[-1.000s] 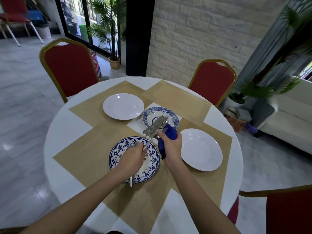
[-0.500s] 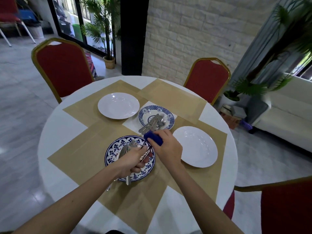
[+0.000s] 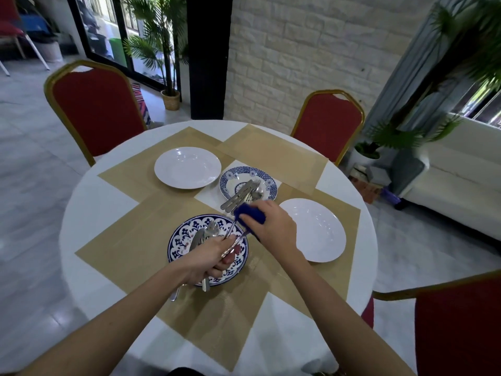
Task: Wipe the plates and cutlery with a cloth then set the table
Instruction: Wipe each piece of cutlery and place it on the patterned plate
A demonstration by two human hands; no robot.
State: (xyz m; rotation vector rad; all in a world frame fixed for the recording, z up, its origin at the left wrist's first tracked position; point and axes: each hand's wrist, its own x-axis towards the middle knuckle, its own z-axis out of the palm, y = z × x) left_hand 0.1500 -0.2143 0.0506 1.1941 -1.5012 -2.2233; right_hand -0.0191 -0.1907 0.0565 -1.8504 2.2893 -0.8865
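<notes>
My left hand (image 3: 210, 257) grips a bundle of silver cutlery (image 3: 208, 233) above the blue patterned plate (image 3: 181, 244) at the table's near middle. My right hand (image 3: 273, 229) holds a blue cloth (image 3: 250, 214) wrapped round the tip of one thin piece (image 3: 230, 230) that sticks out of the left hand's bundle. A smaller blue patterned plate (image 3: 230, 180) further back carries several more pieces of cutlery (image 3: 242, 195). Two plain white plates lie on the tan placemats, one at the back left (image 3: 187, 167) and one at the right (image 3: 318, 229).
The round white table (image 3: 103, 202) carries several overlapping tan placemats (image 3: 130, 240). Red chairs with gold frames stand at the back left (image 3: 95, 109), back right (image 3: 328, 123) and near right (image 3: 458, 329). Potted plants and a white sofa (image 3: 461, 180) stand to the right.
My left hand now holds one piece out of the bundle toward the right hand, and the cloth has slid along it to the tip. The camera has shifted slightly.
</notes>
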